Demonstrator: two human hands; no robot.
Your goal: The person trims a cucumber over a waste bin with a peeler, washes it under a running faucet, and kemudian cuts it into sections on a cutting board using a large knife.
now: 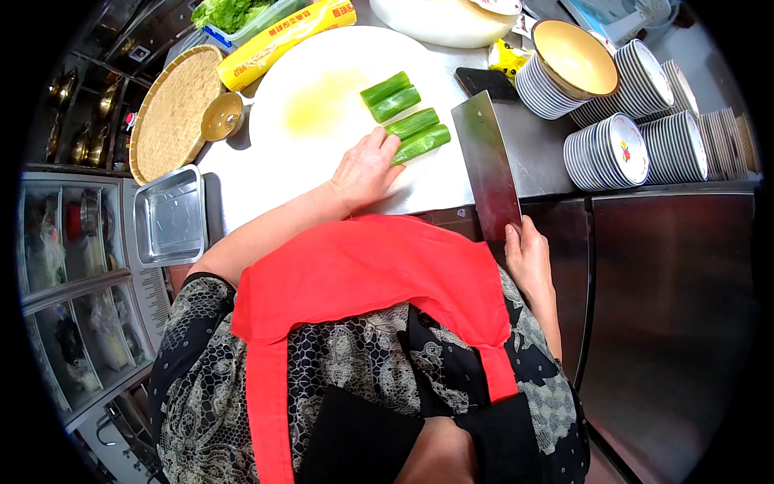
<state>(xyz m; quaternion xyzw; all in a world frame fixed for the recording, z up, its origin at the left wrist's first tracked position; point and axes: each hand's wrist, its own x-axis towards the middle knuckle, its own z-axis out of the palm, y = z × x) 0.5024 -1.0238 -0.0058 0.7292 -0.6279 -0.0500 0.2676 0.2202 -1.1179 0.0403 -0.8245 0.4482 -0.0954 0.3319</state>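
Note:
My left hand [370, 167] rests at the near ends of the cucumber pieces [421, 144] on a round white cutting board [290, 163]. Its fingertips touch the nearer pieces; whether they grip one is unclear. Several green lengths of cucumber lie side by side, with two more [390, 95] just beyond. A yellowish stain marks the board to their left. In my right hand [530, 254] is the handle of a wide-bladed cleaver [488, 163]. The blade points away from me, right of the board and apart from the cucumber.
Left stand a metal tray [170, 218], a woven bamboo tray [175, 115] and a small brown bowl [222, 117]. A yellow cling-film box [284, 45] and a container of lettuce [266, 21] lie behind. At right are stacked bowls [606, 151], a yellow bowl [574, 57] and a dark flat object [487, 83].

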